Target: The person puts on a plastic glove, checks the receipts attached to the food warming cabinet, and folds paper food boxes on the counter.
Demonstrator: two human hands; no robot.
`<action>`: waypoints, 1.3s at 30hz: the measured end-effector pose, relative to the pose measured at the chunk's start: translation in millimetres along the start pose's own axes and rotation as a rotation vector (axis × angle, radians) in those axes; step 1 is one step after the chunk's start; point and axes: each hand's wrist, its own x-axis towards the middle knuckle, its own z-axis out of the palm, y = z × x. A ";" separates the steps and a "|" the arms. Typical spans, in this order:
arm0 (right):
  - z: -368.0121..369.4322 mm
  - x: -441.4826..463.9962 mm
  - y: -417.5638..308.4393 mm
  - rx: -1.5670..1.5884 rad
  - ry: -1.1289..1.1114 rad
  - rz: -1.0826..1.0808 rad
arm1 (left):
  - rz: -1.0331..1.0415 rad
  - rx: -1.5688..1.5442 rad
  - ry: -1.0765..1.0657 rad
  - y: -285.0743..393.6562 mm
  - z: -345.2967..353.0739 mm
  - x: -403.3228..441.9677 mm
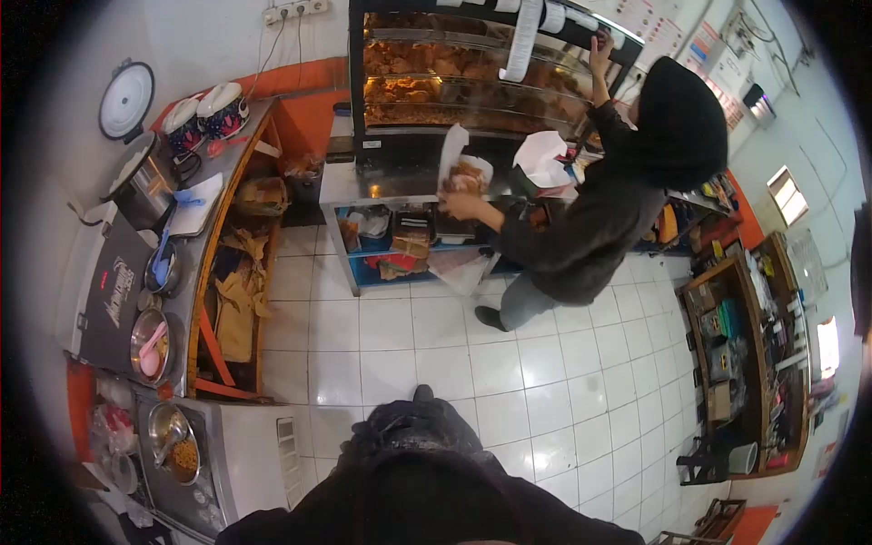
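Neither of my hands shows; only my dark clothing point(427, 490) and a shoe tip appear at the bottom. Ahead, a co-worker point(581, 227) in dark clothes stands at a heated display case point(481, 77) stocked with fried food. One of the co-worker's hands point(465, 207) is at a paper-lined portion of food point(470, 174) on the steel counter. Their other hand point(599, 50) reaches up to the case's top edge. A box lined with white paper point(542, 162) sits beside the portion.
Along the left runs a steel counter with a rice cooker point(134, 177), a bowl holding a pink scoop point(150, 345) and a pan of small brown food point(182, 454). A wooden shelf unit point(740, 363) stands at the right. White floor tiles point(381, 336) lie between.
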 end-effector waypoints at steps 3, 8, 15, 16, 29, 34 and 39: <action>-69.2 49.3 -42.3 -0.003 0.056 -0.081 | 0.003 -0.074 0.062 41.3 -18.3 27.3; -136.8 96.5 -92.6 0.043 0.097 -0.119 | -0.016 -0.164 0.111 82.0 -59.2 62.1; -138.0 88.2 -107.6 0.125 0.122 0.073 | 0.003 -0.135 0.056 84.0 -131.8 93.6; -131.6 80.6 -111.5 0.145 0.115 0.106 | 0.008 -0.122 0.036 82.1 -143.6 97.8; -199.2 -23.3 -203.9 0.047 -0.157 0.389 | 0.095 0.295 -0.313 170.2 -354.2 119.2; -293.6 16.2 -241.2 0.540 0.681 0.098 | 0.582 0.554 0.496 328.6 -426.4 181.5; -333.1 104.2 -207.7 0.158 0.048 -0.323 | 0.907 0.321 0.428 548.4 -366.3 188.1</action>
